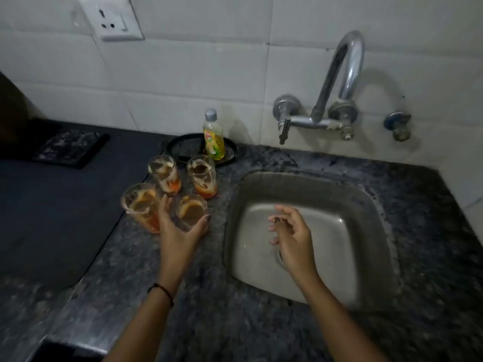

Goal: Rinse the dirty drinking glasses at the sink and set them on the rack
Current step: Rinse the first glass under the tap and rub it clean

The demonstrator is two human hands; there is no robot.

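Observation:
Several dirty drinking glasses with orange residue stand together on the granite counter left of the sink. My left hand point(180, 231) wraps around the nearest glass point(190, 210), thumb on its right side and fingers on its left; the glass stands on the counter. Beside it are a larger glass point(139, 202) to the left and two more behind, one point(164, 173) at the back left and one point(202, 176) at the back right. My right hand point(290, 236) hovers over the steel sink point(326, 194), fingers loosely curled and holding nothing. No rack is in view.
A curved chrome tap point(339, 82) is mounted on the tiled wall above the sink. A yellow dish soap bottle point(213, 135) stands on a dark round plate point(183, 147) behind the glasses. A black mat point(52, 205) covers the counter at left.

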